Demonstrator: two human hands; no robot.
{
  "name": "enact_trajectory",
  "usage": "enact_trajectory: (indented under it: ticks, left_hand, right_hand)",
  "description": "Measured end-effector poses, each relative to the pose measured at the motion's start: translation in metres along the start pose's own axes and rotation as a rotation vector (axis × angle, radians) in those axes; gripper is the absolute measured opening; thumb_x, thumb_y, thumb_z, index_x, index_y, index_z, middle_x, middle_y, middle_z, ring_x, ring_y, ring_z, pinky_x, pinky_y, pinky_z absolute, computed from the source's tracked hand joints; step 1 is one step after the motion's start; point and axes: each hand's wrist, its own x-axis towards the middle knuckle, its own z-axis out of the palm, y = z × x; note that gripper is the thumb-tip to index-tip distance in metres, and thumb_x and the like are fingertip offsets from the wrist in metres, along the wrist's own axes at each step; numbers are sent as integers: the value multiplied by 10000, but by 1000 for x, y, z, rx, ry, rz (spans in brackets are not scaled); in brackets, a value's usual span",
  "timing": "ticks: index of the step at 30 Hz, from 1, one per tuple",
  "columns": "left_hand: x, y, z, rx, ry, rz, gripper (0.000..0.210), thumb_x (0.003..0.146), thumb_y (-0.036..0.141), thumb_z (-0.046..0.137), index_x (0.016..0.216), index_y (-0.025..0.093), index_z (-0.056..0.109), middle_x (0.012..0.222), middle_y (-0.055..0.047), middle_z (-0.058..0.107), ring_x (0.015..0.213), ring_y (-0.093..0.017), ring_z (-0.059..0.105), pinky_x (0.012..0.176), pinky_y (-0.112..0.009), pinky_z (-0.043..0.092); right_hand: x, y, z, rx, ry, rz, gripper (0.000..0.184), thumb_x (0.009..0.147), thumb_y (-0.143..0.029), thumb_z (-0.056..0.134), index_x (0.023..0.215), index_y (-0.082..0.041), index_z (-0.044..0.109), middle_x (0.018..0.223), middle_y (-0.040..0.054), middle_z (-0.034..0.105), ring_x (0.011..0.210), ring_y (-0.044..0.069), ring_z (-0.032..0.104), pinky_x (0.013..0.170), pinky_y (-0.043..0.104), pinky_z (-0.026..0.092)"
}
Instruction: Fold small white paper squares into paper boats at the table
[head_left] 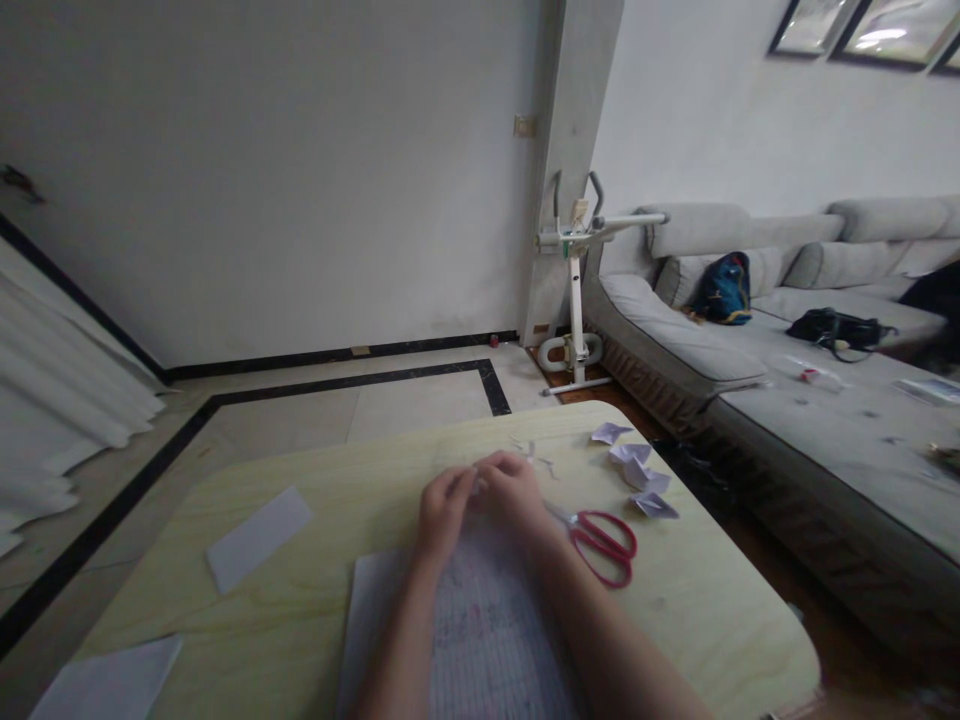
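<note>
My left hand point(441, 508) and my right hand point(516, 492) meet above the top edge of a lined notebook point(487, 620) covered in handwriting. The fingers of both are closed in a pinch on a small piece of white paper point(477, 486), mostly hidden and blurred. Red-handled scissors point(606, 545) lie just right of my right wrist, their blades partly behind it. Thin paper scraps point(534, 456) are scattered beyond my right hand. Several folded paper pieces point(631, 455) stand in a group at the table's far right.
On the pale wooden table point(322, 610), a white paper rectangle point(259, 538) lies left of the notebook, and more white paper point(112, 680) sits at the near left corner. A grey sofa point(795, 400) runs along the right. White exercise equipment point(576, 300) stands beyond the table.
</note>
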Motion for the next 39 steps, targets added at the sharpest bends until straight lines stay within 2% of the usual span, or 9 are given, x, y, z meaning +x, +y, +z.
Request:
enact_trajectory:
  ticks: [6,12,19,22,25,32,39]
  left_hand:
    - [3,-6,1,15,26,30,276,775,394,565,817,146,677,805,-53,686,776,-192,618,713,-273,471]
    - [6,-11,2,2,80,16,266,780,397,564,819,153,664,793,-42,680,768,-181,612,699,-257,463]
    - [4,-10,3,-16,23,-7,287,783,405,566,862,144,655,817,-56,683,785,-183,624,720,-271,472]
    - [4,-11,4,-84,27,-33,308,763,402,596,926,143,637,876,-70,689,808,-186,640,744,-287,485]
    - [5,-14,4,-112,39,-59,319,738,410,618,893,131,644,862,-82,693,768,-191,651,723,-301,500]
    - [5,-12,3,-131,57,-20,299,751,402,605,866,131,661,842,-68,695,775,-185,645,707,-280,503]
    - [4,-10,2,-111,51,-44,288,738,399,612,846,137,668,812,-56,695,762,-182,637,708,-281,496]
  right_hand:
    - [3,4,-1,1,27,9,127,641,-285,655,665,-161,669,552,-11,608,515,129,545,521,243,431]
    - [-1,-3,2,-139,26,-67,145,669,-288,639,697,-157,695,626,20,648,604,153,584,563,249,445]
    - [2,-4,-1,-116,57,-19,136,655,-295,638,637,-163,665,555,-2,611,544,142,552,539,249,422]
    - [5,-4,-4,-109,109,-24,141,649,-301,638,615,-165,654,544,-11,598,536,136,535,529,244,404]
    - [5,-6,-6,-129,147,-31,141,652,-293,629,599,-164,644,515,-26,569,498,119,496,508,237,381]
    - [1,-10,-1,-113,60,-54,133,653,-292,644,671,-162,667,586,-4,617,560,133,545,550,241,418]
    - [-2,-14,2,-101,98,-17,104,635,-258,640,587,-166,627,526,-14,584,514,123,525,497,224,403]
